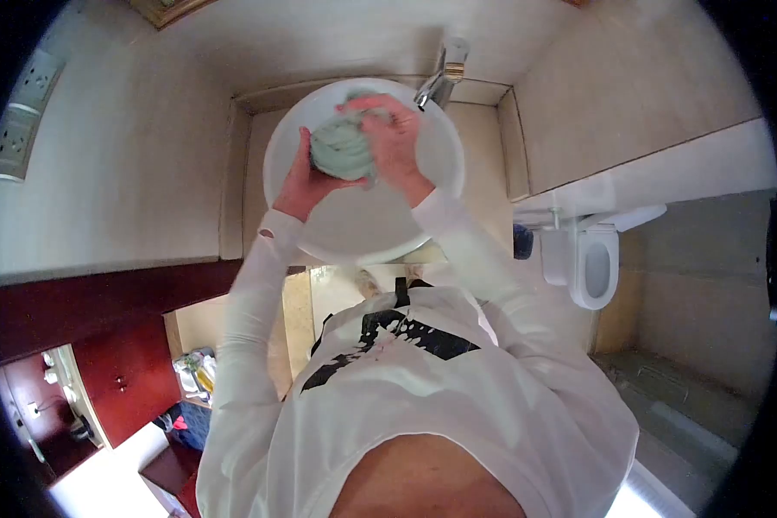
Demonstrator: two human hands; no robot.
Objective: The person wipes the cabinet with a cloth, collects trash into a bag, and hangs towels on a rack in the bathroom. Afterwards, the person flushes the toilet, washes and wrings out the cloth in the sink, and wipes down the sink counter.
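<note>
A bunched pale green cloth (342, 148) is held above the white round basin (345, 226). My left hand (306, 180) cups it from the left and below, thumb up along its side. On the cloth's right side, my right hand (393, 138) presses with bent fingers over its top edge. Just right of my right hand stands the chrome faucet (440, 79), its spout pointing toward the basin. I cannot make out any running water.
A white toilet (596, 269) stands to the right, past the counter (479, 147). Wall sockets (17, 129) are at the far left. A dark red cabinet (125, 380) and shelves with assorted items lie at the lower left.
</note>
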